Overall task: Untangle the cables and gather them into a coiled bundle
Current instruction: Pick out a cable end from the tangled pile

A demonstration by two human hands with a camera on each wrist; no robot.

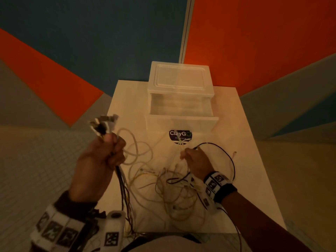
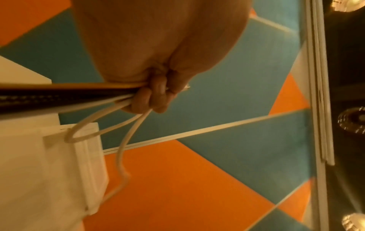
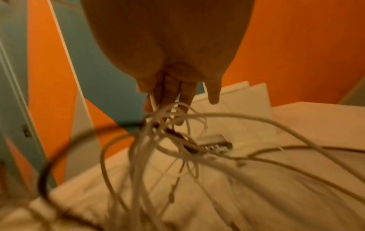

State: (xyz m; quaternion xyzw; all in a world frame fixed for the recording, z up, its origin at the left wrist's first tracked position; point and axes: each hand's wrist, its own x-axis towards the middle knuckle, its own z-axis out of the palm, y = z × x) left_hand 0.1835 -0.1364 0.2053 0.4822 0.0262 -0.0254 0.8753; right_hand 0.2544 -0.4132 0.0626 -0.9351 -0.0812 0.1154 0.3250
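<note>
My left hand is raised over the table's left edge in a fist around a bunch of cables; their plug ends stick up above it. In the left wrist view the curled fingers clamp black, yellow and white cables, and white loops hang below. My right hand is low over the table and pinches strands of the tangle of white and cream cables. Thumb and forefinger pinch a white strand, the other fingers straight. A black cable loops to the right of that hand.
A translucent plastic drawer unit stands at the back of the white table, its drawer pulled out toward me with a dark label on the front. Orange, blue and grey wall panels surround the table; tiled floor lies to the left.
</note>
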